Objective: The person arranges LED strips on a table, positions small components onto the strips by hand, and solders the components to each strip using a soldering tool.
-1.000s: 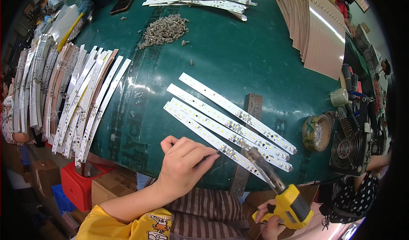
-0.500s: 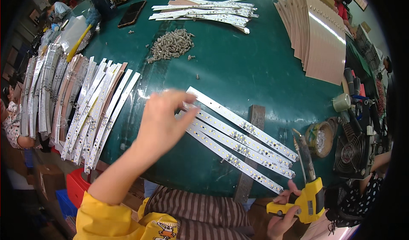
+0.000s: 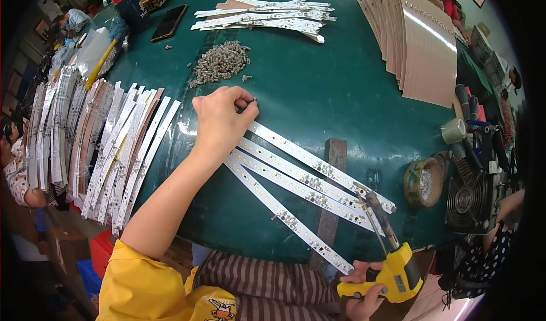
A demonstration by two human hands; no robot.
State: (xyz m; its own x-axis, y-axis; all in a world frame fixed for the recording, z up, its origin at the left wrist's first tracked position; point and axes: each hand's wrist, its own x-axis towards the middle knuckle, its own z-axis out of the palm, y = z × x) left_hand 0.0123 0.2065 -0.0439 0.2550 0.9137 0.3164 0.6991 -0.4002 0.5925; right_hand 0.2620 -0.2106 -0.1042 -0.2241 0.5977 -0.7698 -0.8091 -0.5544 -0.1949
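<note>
My left hand (image 3: 220, 119) is closed in a pinch above the upper ends of the LED strips, over the middle of the table. A small dark bit of a cylindrical component (image 3: 254, 100) shows at its fingertips. Several white LED strips (image 3: 284, 144) lie fanned out below and to the right of that hand, crossing a dark metal bar (image 3: 335, 159). At the table's near edge my right hand (image 3: 364, 307) is wrapped round the grip of a yellow soldering gun (image 3: 401, 275). The gun's tip hovers over or near the strips' right ends; contact cannot be made out.
A heap of small cylindrical components (image 3: 222, 62) lies beyond my left hand. Bundled LED strips (image 3: 128, 150) stand left, with more strips (image 3: 267, 18) at the back beside a phone (image 3: 169, 23). At right are pinkish boards (image 3: 426, 53), a tape roll (image 3: 453, 131), a round tub (image 3: 424, 184) and a fan (image 3: 463, 198).
My left hand has moved up from the strip ends to where a loose component lay. The soldering gun has shifted left over the strips, and the nearest strip has swung away from the others.
</note>
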